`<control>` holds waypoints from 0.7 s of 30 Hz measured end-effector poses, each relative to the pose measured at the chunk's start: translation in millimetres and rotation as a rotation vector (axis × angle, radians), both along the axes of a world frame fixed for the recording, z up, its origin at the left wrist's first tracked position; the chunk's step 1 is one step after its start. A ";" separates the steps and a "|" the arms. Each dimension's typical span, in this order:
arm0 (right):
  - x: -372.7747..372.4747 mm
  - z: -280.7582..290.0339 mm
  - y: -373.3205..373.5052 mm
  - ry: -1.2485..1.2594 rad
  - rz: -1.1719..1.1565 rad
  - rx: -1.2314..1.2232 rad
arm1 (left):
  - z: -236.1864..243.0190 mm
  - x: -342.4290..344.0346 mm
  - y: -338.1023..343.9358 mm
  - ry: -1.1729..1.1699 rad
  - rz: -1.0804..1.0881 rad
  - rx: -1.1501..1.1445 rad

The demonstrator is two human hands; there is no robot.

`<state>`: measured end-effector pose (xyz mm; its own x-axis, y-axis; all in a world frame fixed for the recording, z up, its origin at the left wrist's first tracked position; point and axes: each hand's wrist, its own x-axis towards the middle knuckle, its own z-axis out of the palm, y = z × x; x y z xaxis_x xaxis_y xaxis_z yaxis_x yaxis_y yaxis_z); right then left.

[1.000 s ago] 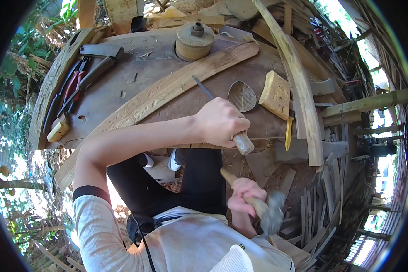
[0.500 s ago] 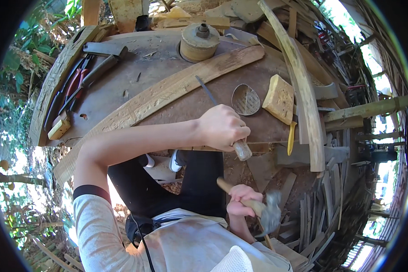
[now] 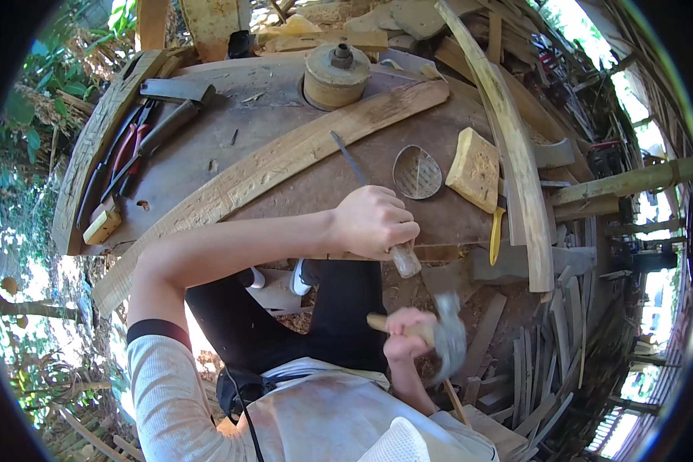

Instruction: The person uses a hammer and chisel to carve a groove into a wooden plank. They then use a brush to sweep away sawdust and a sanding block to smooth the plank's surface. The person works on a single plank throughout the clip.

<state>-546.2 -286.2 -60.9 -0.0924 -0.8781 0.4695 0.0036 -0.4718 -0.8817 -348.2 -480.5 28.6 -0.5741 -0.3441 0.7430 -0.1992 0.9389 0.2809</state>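
Note:
My left hand (image 3: 375,221) is closed around the wooden handle of a chisel (image 3: 349,159). The chisel slants away from me over the bench, and its thin blade meets the near side of a long curved wooden plank (image 3: 300,154). The butt of its handle sticks out below my fist toward the bench's front edge. Lower down, my right hand (image 3: 408,331) grips a hammer (image 3: 449,339) by its wooden handle, close to the head. The metal hammer head is smeared by motion and stands apart from the chisel butt.
On the bench (image 3: 277,127) are a round block with a metal nut (image 3: 336,75), an oval ring (image 3: 417,172), a yellowish block (image 3: 473,169) and a yellow-handled tool (image 3: 497,235). Red-handled pliers (image 3: 133,142) and a hammer-like tool (image 3: 169,123) lie left. A pale pole (image 3: 508,146) bounds the right.
The hammer in my right hand has swung slightly upward, its head now higher and a little farther left. My left hand and the chisel have barely shifted.

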 end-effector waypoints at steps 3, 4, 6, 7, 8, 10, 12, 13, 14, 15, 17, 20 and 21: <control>-0.9 2.7 1.4 0.024 -0.019 -0.163 | -0.2 0.5 -0.4 0.005 0.005 0.007; -1.0 4.1 0.5 0.165 0.004 -0.039 | -0.4 0.4 -0.3 0.010 0.005 0.003; -0.1 6.9 -1.5 0.243 0.026 0.003 | -0.8 -0.6 -0.1 0.025 0.009 -0.004; 1.3 7.9 -2.7 0.177 0.020 -0.069 | -0.9 -0.7 0.4 0.031 0.006 0.002; 2.5 8.9 -4.1 0.111 0.012 -0.149 | -0.8 -0.7 0.1 0.026 0.000 0.001; 5.5 9.2 -5.6 0.036 -0.007 -0.286 | -0.6 0.5 0.2 0.039 0.017 -0.026; 7.8 8.0 -6.4 0.147 0.101 0.040 | -0.5 2.2 0.4 0.065 0.025 -0.051; 8.5 7.1 -6.0 0.134 0.114 0.119 | -0.5 2.7 0.2 0.087 0.028 -0.071; 8.2 6.3 -6.8 0.060 0.124 0.053 | -0.3 3.8 0.1 0.108 0.034 -0.091; 7.7 6.0 -5.9 0.057 0.072 0.013 | -0.2 4.2 0.6 0.113 0.038 -0.094; 5.0 5.7 -5.9 -0.067 0.042 -0.248 | 0.6 4.9 0.9 0.123 0.052 -0.106; 1.1 5.4 -8.1 0.161 0.012 -0.147 | 1.6 4.1 1.5 0.157 0.072 -0.102; -0.3 6.8 -6.5 0.260 0.037 -0.043 | 2.2 3.9 1.6 0.156 0.067 -0.102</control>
